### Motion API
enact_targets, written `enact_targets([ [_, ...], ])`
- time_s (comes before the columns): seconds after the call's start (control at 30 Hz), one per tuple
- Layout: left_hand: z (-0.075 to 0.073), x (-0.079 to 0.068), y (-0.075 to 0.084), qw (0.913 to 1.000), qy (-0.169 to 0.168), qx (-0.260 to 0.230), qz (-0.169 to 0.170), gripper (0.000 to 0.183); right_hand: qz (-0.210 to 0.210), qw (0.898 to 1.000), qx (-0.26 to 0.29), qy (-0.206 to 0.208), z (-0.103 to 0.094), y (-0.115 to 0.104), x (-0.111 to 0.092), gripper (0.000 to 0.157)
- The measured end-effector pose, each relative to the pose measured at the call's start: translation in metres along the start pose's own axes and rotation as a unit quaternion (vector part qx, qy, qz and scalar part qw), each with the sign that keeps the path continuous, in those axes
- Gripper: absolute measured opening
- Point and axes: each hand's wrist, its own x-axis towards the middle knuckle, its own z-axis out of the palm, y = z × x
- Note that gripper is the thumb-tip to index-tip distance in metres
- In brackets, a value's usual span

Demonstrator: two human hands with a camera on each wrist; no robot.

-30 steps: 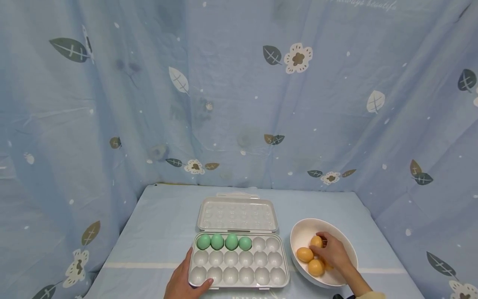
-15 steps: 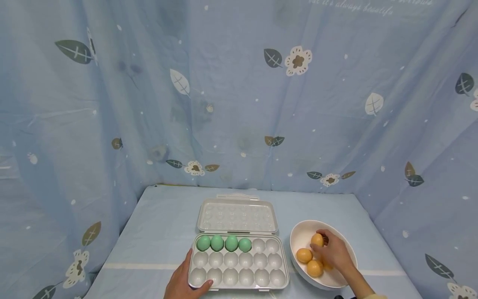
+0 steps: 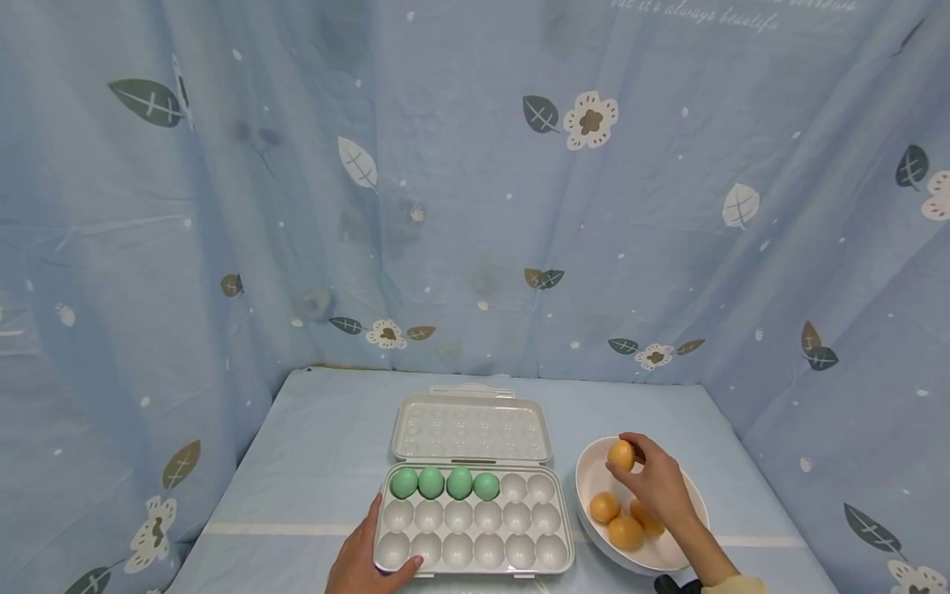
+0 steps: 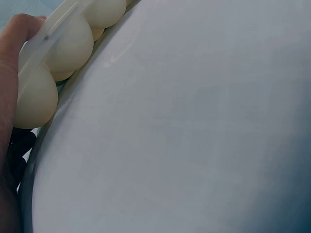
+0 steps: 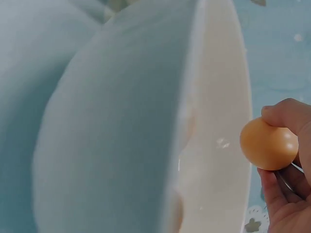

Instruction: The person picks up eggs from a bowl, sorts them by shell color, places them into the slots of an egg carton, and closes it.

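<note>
My right hand (image 3: 659,485) pinches an orange egg (image 3: 621,454) between thumb and fingers, over the far left part of the white bowl (image 3: 696,505). The same orange egg (image 5: 268,144) shows in the right wrist view, held beyond the bowl's rim. Several more orange eggs (image 3: 626,533) lie at the bottom of the bowl. My left hand (image 3: 364,561) grips the near left corner of the egg box (image 3: 473,516), thumb over the front rim and fingers along its side. Green eggs (image 3: 431,483) fill the first several cups of the far row, from the left.
The egg box's clear lid (image 3: 472,426) lies folded back behind it, on a light blue tablecloth (image 3: 326,445). Bowl and box stand side by side with a narrow gap. A printed blue curtain (image 3: 475,206) encloses the table at the back and sides.
My right hand has lifted an orange egg from among the others, up and slightly left toward the bowl's far rim. The left hand has stayed at the egg box's corner.
</note>
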Motion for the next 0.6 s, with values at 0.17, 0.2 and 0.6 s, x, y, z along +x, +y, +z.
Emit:
enact_targets([
  [0.17,-0.002,-0.001,0.002,0.9997,-0.013,0.012,-0.015,0.128,-0.020,1.000,0.014,0.013,0.002,-0.014,0.004,0.060],
  [0.2,-0.002,-0.001,0.003,0.9997,-0.014,0.014,-0.018,0.128,-0.023,0.999,0.017,0.014,0.002,-0.016,0.005,0.060],
  [0.6,0.000,0.000,0.001,1.0000,0.001,-0.003,-0.005,0.126,-0.047,0.997,0.068,0.011,0.023,-0.038,0.008,0.058],
])
